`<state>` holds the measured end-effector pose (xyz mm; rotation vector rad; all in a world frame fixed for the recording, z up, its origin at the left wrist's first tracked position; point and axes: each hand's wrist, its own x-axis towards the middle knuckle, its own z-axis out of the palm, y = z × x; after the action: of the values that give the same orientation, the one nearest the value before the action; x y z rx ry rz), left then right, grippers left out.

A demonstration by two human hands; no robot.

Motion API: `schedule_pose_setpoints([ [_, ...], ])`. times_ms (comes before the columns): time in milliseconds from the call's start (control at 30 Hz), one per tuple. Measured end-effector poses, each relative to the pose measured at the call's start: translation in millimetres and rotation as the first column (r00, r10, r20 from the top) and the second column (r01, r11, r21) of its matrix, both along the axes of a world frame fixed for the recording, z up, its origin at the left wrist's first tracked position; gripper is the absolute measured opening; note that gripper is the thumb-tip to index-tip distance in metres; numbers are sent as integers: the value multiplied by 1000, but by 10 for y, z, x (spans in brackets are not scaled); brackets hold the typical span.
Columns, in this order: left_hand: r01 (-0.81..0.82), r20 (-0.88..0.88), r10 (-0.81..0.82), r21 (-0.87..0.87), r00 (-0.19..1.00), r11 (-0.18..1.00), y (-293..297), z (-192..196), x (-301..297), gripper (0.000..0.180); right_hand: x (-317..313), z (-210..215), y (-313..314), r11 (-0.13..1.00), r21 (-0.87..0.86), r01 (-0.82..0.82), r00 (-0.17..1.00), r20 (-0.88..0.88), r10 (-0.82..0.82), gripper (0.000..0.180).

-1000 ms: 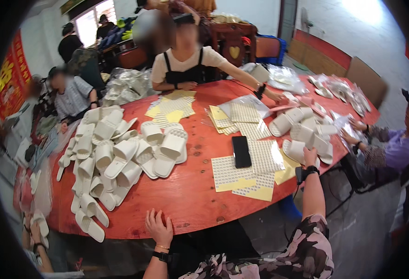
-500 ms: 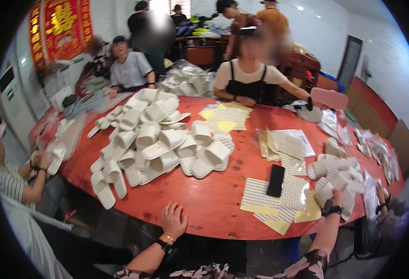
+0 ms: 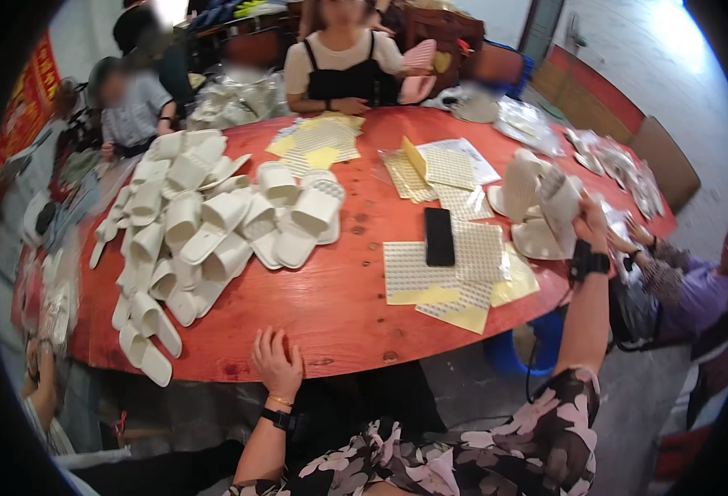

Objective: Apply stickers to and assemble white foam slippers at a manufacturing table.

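Note:
My left hand [image 3: 277,364] lies on the red table's near edge, fingers stretched out and holding nothing. At the right side of the table my right hand [image 3: 592,223] is closed on a cream slipper [image 3: 559,200], which is tipped up on end. More cream slippers [image 3: 522,188] stand and lie against it; whether my fingers also grip one of these I cannot tell. Left of them are sheets of small stickers [image 3: 478,252] with yellow backing, and a black smartphone [image 3: 439,237] rests on top. A large heap of cream slippers [image 3: 211,217] covers the table's left half.
Other sticker sheets [image 3: 322,142] lie at the far side, in front of a person in a black strapped top holding a pink slipper [image 3: 417,74]. Bagged slippers [image 3: 628,174] line the right edge. Co-workers sit at both sides. A blue bucket [image 3: 525,347] stands beneath the table's edge.
The view has swung right and downward. My right hand has raised a slipper from the small pile, tipping it upright. The far person's pink slipper is lower. My left hand stays at the edge.

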<state>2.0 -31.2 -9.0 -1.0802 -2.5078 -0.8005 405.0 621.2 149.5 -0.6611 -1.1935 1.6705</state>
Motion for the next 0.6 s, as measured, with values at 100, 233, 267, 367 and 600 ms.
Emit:
schedule_pose_setpoints([
  [100, -19, 3, 19, -26, 1000, 999, 25, -32, 15, 43, -161, 320, -90, 991, -7, 136, 988, -67, -136, 39],
  [233, -4, 14, 4, -8, 1000, 1000, 7, -49, 46, 43, -550, 884, -727, 958, 40, 284, 955, -100, -279, 35],
  [267, 2, 11, -2, -1, 1000, 1000, 32, -65, 46, 43, -619, 1039, -937, 960, 72, 270, 954, -152, -257, 34],
  [367, -44, -2, 44, -1, 999, 999, -133, -34, 56, 43, -1234, 1378, -1680, 981, 103, 161, 964, -230, -134, 33],
  [600, 72, 144, -102, 201, 984, 977, -53, 54, -5, 47, -1715, 1517, -3164, 980, 188, -71, 980, -171, 104, 42],
])
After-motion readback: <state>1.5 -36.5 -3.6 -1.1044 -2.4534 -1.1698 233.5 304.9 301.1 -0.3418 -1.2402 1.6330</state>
